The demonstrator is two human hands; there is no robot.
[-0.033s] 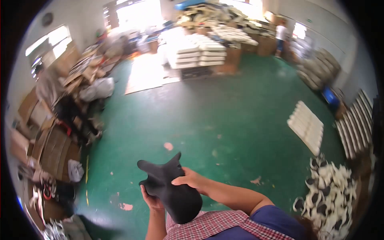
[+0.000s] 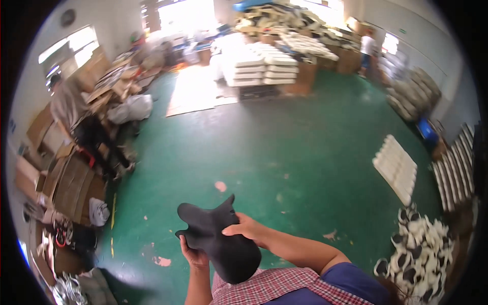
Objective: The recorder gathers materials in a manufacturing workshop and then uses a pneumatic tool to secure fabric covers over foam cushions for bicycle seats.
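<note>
A smooth black moulded piece (image 2: 231, 249) is held in front of my body. Its near end is broad and rounded, while lobes stick out at the far end with a notch between them; its exact kind I cannot make out. My left hand (image 2: 194, 255) grips its left edge, the thumb upright along the side and the fingers partly hidden underneath. From the right, my right hand (image 2: 246, 226) clasps the other edge, with its thumb lying on top. The rounded end is against or just above the red checked apron (image 2: 284, 284).
Black-and-white pieces (image 2: 422, 254) are heaped at the lower right, near a white ridged panel (image 2: 397, 170). White panels (image 2: 264, 66) are stacked at the back. One person (image 2: 76, 117) stands by cardboard (image 2: 66, 188) on the left; another person (image 2: 367, 48) is far right.
The whole scene has shifted slightly right in the picture, as the head view turned a little. Both hands keep the same hold on the black piece.
</note>
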